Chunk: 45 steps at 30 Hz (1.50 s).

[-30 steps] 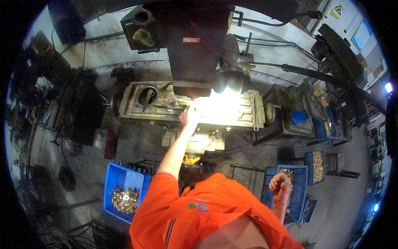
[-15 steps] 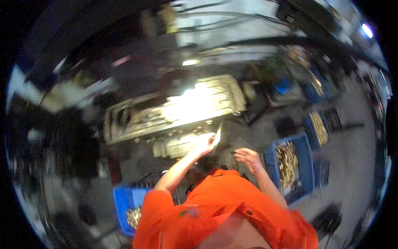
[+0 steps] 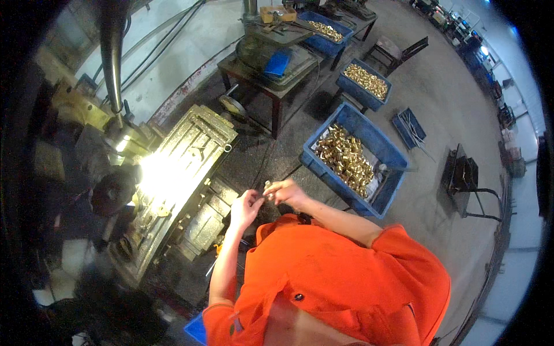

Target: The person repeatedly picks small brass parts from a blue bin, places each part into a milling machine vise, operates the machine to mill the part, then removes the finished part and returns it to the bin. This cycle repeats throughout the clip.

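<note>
My two hands meet in front of my orange shirt. My right hand [image 3: 288,194] pinches a small brass-coloured metal part [image 3: 267,185] whose end stands up past the fingertips. Close beside it, my left hand [image 3: 246,209] is closed with its fingers curled; what those fingers hold, if anything, is too small to make out. To the left of the hands lies a long grooved machine table [image 3: 199,130], brightly lit in its middle. On the right stands a large blue crate [image 3: 398,187] heaped with shiny brass-coloured parts [image 3: 343,155].
Beyond it is a second blue crate [image 3: 346,86] full of similar parts, with another [image 3: 311,43] farther back. A dark workbench [image 3: 254,72] bears a blue object [image 3: 277,63]. A chair [image 3: 392,52] and a small blue tray [image 3: 404,132] stand on the floor.
The view has swung to the right, bringing the large crate ahead of me. My hands, apart before, have come together, and the small metal part now shows at the right fingertips.
</note>
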Available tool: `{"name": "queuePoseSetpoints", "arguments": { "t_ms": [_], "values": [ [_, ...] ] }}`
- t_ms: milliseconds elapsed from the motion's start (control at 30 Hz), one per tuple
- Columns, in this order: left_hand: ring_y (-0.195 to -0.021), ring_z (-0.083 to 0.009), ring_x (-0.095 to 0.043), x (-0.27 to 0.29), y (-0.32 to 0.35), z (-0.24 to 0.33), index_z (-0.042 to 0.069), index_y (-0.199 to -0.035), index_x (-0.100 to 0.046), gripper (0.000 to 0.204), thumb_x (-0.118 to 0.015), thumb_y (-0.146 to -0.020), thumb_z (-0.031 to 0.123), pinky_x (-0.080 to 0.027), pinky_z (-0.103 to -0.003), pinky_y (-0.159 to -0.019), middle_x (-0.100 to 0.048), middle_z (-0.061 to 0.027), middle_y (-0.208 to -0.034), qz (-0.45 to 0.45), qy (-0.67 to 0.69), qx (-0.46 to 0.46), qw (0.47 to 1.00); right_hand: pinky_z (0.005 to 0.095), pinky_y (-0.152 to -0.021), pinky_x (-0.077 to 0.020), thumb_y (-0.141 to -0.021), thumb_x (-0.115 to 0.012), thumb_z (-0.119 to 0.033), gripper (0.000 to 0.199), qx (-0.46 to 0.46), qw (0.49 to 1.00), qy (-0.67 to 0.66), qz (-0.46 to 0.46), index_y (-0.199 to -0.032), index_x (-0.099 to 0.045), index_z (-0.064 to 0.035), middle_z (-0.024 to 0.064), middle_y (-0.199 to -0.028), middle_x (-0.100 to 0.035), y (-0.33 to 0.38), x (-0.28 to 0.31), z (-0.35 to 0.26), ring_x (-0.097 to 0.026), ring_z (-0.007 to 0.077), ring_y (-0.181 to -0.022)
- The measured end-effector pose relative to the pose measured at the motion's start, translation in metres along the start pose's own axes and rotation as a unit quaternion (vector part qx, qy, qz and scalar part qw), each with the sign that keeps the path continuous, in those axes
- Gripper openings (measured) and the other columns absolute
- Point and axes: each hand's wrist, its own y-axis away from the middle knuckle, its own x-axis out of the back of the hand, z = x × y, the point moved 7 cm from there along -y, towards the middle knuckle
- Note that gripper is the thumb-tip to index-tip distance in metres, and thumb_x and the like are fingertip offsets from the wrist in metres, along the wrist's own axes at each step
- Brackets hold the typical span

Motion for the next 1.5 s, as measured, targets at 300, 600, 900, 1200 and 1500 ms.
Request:
{"name": "queuePoseSetpoints", "arguments": {
  "t_ms": [300,600,900,1200,1500],
  "values": [
    [-0.073,-0.0317,-0.062,0.068,0.103,-0.162,0.007,-0.088,-0.062,0.016,-0.057,-0.073,0.010,-0.048,-0.039,-0.068,-0.063,-0.0171,-0.077,0.053,-0.114,0.195,0.973,0.0283,-0.050,-0.0458,-0.065,-0.057,-0.005,0.010,0.421,0.697,0.559,0.158,-0.071,-0.065,-0.0049,0.0067,-0.079,-0.065,0.054,0.203,-0.024,-0.060,0.0216,-0.063],
    [-0.090,-0.0331,-0.059,0.052,0.185,-0.207,0.013,-0.099,-0.064,0.029,-0.049,-0.074,0.017,-0.046,-0.042,-0.077,-0.063,-0.0167,-0.093,-0.014,-0.175,0.312,0.934,0.0367,-0.059,-0.0456,-0.058,-0.061,-0.018,0.008,0.300,0.531,0.790,0.057,-0.064,-0.063,-0.0136,0.0061,-0.066,-0.060,0.015,0.225,0.002,-0.059,0.0243,-0.066],
    [-0.092,-0.0293,-0.060,0.055,0.189,-0.187,0.014,-0.102,-0.061,0.034,-0.056,-0.069,0.021,-0.047,-0.040,-0.079,-0.063,-0.0136,-0.098,-0.038,-0.168,0.361,0.917,0.0392,-0.051,-0.0447,-0.060,-0.057,-0.013,0.008,0.238,0.687,0.672,0.140,-0.060,-0.059,-0.0057,0.0115,-0.060,-0.058,-0.017,0.275,0.029,-0.057,0.0281,-0.057],
    [-0.077,-0.0298,-0.061,0.073,0.176,-0.154,0.010,-0.081,-0.064,0.018,-0.058,-0.065,0.015,-0.048,-0.041,-0.066,-0.063,-0.0120,-0.078,-0.045,-0.198,0.233,0.951,0.0287,-0.071,-0.0487,-0.062,-0.056,-0.011,0.033,0.135,0.907,0.396,-0.040,-0.093,-0.064,0.0000,0.0115,-0.084,-0.066,-0.026,0.050,-0.027,-0.062,0.0170,-0.077],
    [-0.067,-0.0282,-0.061,0.105,0.154,-0.022,0.010,-0.086,-0.063,0.020,-0.068,-0.067,0.015,-0.047,-0.036,-0.058,-0.063,-0.0110,-0.073,0.061,-0.057,-0.036,0.996,0.0365,-0.075,-0.0465,-0.064,-0.061,-0.019,0.042,0.143,0.689,0.562,-0.433,-0.106,-0.056,-0.0153,0.0132,-0.094,-0.061,0.013,-0.196,-0.005,-0.058,0.0313,-0.085]
  ]
}}
